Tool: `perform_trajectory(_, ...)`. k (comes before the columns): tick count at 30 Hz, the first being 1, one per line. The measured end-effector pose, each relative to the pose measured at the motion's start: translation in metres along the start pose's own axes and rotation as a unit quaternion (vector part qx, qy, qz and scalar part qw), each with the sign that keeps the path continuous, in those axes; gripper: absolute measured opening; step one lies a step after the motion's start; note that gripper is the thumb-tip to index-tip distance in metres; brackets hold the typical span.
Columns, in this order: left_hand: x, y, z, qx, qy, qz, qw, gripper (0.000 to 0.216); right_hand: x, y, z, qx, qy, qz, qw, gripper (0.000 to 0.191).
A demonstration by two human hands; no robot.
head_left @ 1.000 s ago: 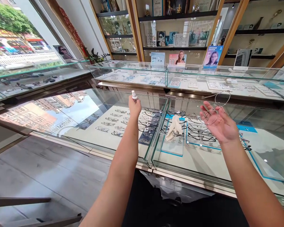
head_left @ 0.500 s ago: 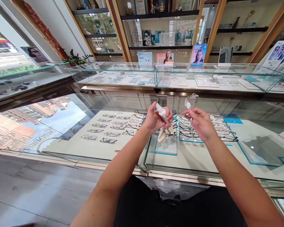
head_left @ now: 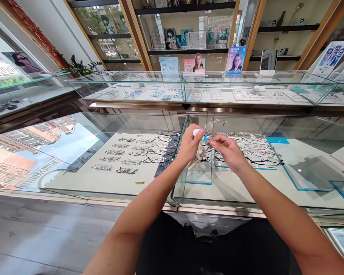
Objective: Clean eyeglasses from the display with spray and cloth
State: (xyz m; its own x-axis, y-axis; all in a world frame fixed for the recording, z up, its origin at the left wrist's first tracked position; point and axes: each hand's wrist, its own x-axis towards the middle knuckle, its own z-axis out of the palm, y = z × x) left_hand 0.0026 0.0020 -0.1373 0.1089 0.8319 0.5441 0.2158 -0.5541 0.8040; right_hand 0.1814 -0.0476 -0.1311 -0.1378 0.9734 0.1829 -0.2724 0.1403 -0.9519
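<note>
My left hand [head_left: 190, 144] is closed around a small white bottle [head_left: 198, 132], most of it hidden by the fingers and thumb. Thin-rimmed eyeglasses [head_left: 209, 130] are pinched between the thumb and fingers of my right hand [head_left: 228, 151], held up just right of the bottle. One clear lens faces the bottle, and a temple sticks out to the upper right. A crumpled cream cloth [head_left: 201, 153] shows just below my left hand; whether it hangs from the hand or lies on the glass, I cannot tell.
Beneath my hands is a glass display case [head_left: 160, 191] with rows of eyeglass frames [head_left: 129, 170] inside. Blue-edged clear panels [head_left: 199, 177] are at its right part. Behind runs a second glass case [head_left: 149, 81] with cardboard signs [head_left: 235, 60] on top.
My hands have come together: the glasses have moved left and down towards the bottle. The bottle has turned in my left hand, so less of it shows. The view has shifted slightly.
</note>
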Motion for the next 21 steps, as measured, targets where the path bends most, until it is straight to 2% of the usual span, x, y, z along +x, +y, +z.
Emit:
perform_trajectory(3,0.0,0.001,-0.002,-0.016,-0.004,-0.003,1.0,0.059,0.001,0.0,-0.002,0.015,0.0,0.001,1.0,0.036)
perform_trajectory(10,-0.006,0.009,-0.003,0.024,-0.033,0.041,0.998,0.065,0.007,-0.006,-0.012,0.147,0.012,0.033,0.989,0.032)
perform_trajectory(14,-0.006,0.011,-0.003,0.037,-0.045,0.042,0.997,0.066,0.008,-0.015,-0.019,0.161,0.002,0.021,0.987,0.03)
perform_trajectory(21,-0.003,0.012,-0.006,0.038,-0.028,0.045,0.998,0.069,0.003,-0.034,-0.027,0.171,-0.004,-0.009,0.985,0.028)
